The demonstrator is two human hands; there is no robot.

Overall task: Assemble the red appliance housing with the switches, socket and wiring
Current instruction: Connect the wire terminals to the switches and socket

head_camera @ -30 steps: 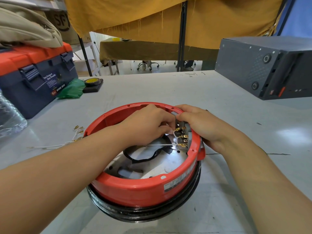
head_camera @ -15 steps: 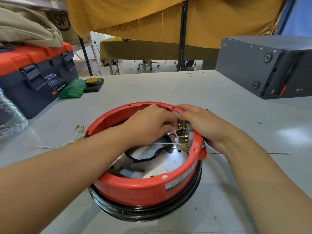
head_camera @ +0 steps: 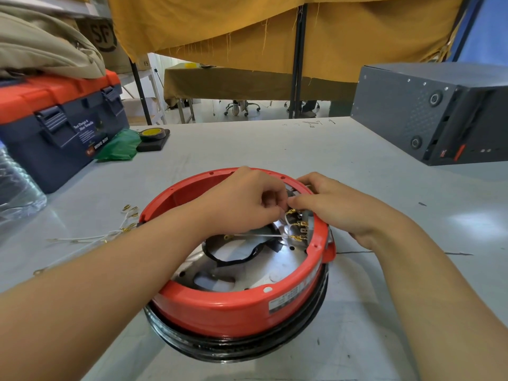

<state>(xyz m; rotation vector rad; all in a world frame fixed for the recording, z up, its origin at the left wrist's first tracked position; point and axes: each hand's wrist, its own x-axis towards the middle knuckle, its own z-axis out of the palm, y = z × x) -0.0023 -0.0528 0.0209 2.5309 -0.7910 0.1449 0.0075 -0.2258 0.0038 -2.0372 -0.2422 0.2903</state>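
On the grey tabletop (head_camera: 247, 149), near its front edge, sits the red housing (head_camera: 236, 306). It is a big round ring, open side up, with a black ring under it. At the far right corner of the tabletop is a dark grey box (head_camera: 428, 111). At the far left edge is a blue toolbox (head_camera: 63, 133) with an orange lid, and next to it a green cloth (head_camera: 121, 145) and a roll of yellow tape (head_camera: 151, 132).

Both arms reach over the ring from the front. The left hand (head_camera: 244, 202) is over the middle of the ring, and its fingers are curled tight, pinching the end of a thin white wire (head_camera: 264, 235). The right hand (head_camera: 332, 207) lies over the right wall of the ring, with its fingers curled in so the tips meet the left ones. I cannot tell if the right hand holds the wire too or just steadies the part.

Just under the fingertips, on the inside of the right wall, is the switch block with gold tabs (head_camera: 298, 225). The tabs stick out toward the middle of the ring. The wire runs flat from left to right, ending by the lowest tab. So the next push looks like it goes down and to the right, and the left hand is the closer one to do it.

More loose wires with gold ends (head_camera: 129, 224) lie on the tabletop, left of the ring.
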